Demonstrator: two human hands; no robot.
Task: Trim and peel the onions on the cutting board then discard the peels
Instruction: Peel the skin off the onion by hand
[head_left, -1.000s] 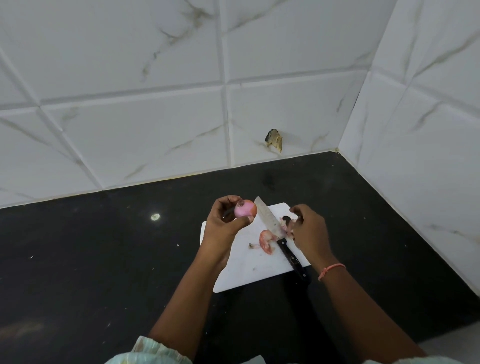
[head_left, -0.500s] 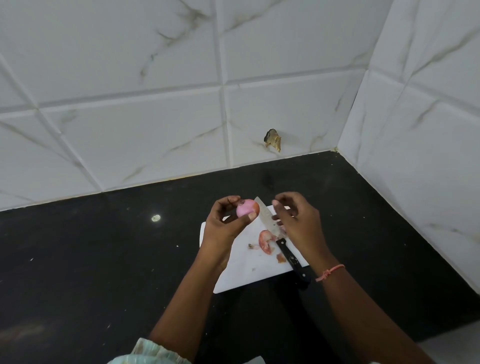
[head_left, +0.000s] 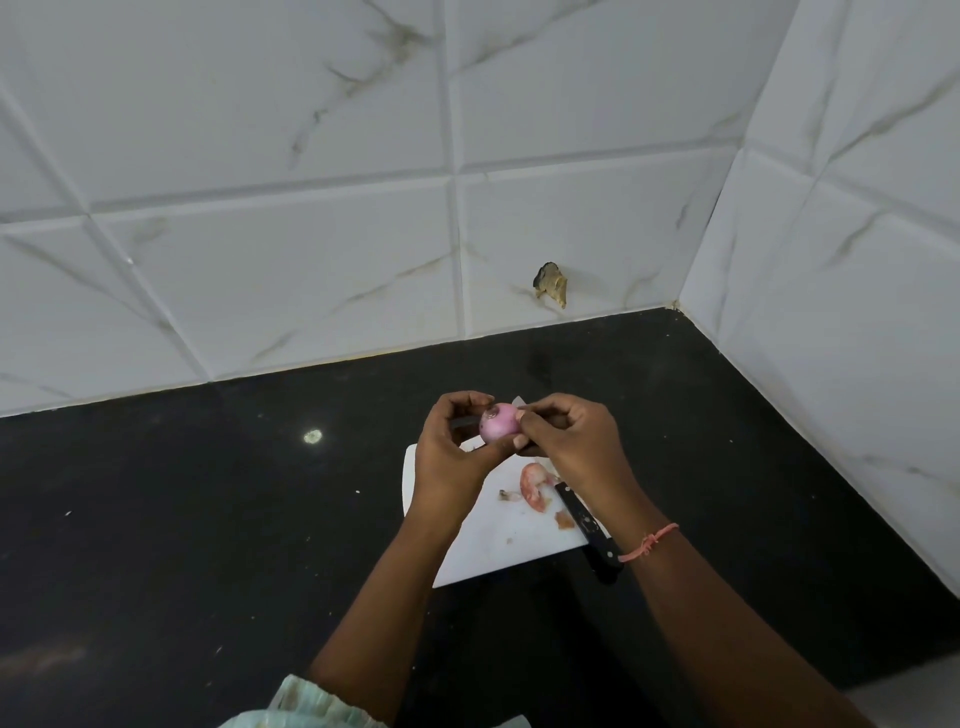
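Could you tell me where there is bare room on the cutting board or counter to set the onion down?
The cutting board's near-left part, between the left hand and the knife, is bare. The black counter left of the board is open too. It is crowded mid-board, where the peels lie beside the knife, under the right hand and the onion.

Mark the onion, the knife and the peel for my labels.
onion (head_left: 498, 423), head view, its pink side.
knife (head_left: 587, 522), head view, its black handle.
peel (head_left: 532, 486), head view, the curled piece.

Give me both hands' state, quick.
Left hand: closed around the onion.
Right hand: fingertips pinching at the onion's right side; knife lies on the board.
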